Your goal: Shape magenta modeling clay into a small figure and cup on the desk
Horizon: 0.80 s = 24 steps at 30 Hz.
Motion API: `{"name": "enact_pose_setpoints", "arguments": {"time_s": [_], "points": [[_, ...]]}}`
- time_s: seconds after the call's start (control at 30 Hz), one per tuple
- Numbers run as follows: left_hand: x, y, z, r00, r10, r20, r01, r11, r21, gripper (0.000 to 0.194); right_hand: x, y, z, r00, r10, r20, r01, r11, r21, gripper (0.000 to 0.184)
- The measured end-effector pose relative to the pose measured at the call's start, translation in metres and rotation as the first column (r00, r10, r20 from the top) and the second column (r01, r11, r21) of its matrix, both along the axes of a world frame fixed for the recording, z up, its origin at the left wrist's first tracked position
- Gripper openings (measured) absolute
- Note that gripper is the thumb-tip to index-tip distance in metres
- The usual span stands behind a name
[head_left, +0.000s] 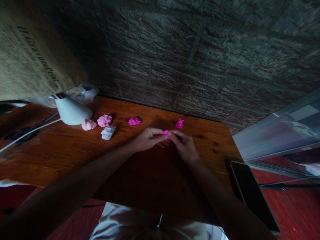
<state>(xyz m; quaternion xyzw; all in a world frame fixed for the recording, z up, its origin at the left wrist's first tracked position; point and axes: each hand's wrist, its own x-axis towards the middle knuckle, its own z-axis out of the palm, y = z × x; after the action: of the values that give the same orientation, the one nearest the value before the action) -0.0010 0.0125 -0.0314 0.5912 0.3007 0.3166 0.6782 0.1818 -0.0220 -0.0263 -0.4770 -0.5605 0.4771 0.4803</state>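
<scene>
Between the fingertips of both hands sits a small bright pink piece of modelling clay (pixel 166 132), partly covered by the thumbs. My left hand (pixel 148 138) pinches it from the left, and my right hand (pixel 184 144) pinches it from the right. Just beyond the right hand stands a little bright pink clay figure (pixel 179 123) with two pointed tips on top. A flattened bright pink clay lump (pixel 134 121) lies behind the left hand. Farther left are a pale pink lump (pixel 89 124), a mid-pink lump (pixel 104 120) and a white lump (pixel 108 132).
A white lamp base (pixel 72 110) with a cable and a newsprint-patterned shade (pixel 37 56) stands at the left. Dark scissors (pixel 22 134) lie beside it. A phone (pixel 253 195) rests at the right edge of the wooden table (pixel 75 150). A stone-patterned wall (pixel 170 56) borders the back.
</scene>
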Motion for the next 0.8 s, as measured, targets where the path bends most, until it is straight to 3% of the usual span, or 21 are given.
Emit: {"name": "enact_pose_setpoints", "arguments": {"time_s": [0.1,0.4,0.57,0.8], "points": [[0.0009,0.0,0.0001,1.0,0.022,0.012,-0.022,1.0,0.005,0.051,-0.0007,-0.0006,0.0003,1.0,-0.003,-0.011,0.003,1.0,-0.028,0.037],[-0.0005,0.0,-0.0061,0.998,0.024,-0.066,-0.01,0.979,0.206,0.046,0.001,0.0007,-0.0004,0.998,0.054,-0.022,-0.054,0.998,-0.008,0.03],[0.002,-0.0001,-0.0087,0.999,0.032,-0.044,-0.025,0.99,0.141,0.045,0.0027,0.0029,-0.0034,0.999,0.029,0.043,-0.031,0.998,0.057,0.032],[0.0013,0.0019,-0.0084,1.0,0.021,-0.012,-0.02,0.997,0.069,0.04,-0.0002,0.0029,-0.009,0.999,-0.032,0.029,0.031,0.999,0.041,0.033]]}}
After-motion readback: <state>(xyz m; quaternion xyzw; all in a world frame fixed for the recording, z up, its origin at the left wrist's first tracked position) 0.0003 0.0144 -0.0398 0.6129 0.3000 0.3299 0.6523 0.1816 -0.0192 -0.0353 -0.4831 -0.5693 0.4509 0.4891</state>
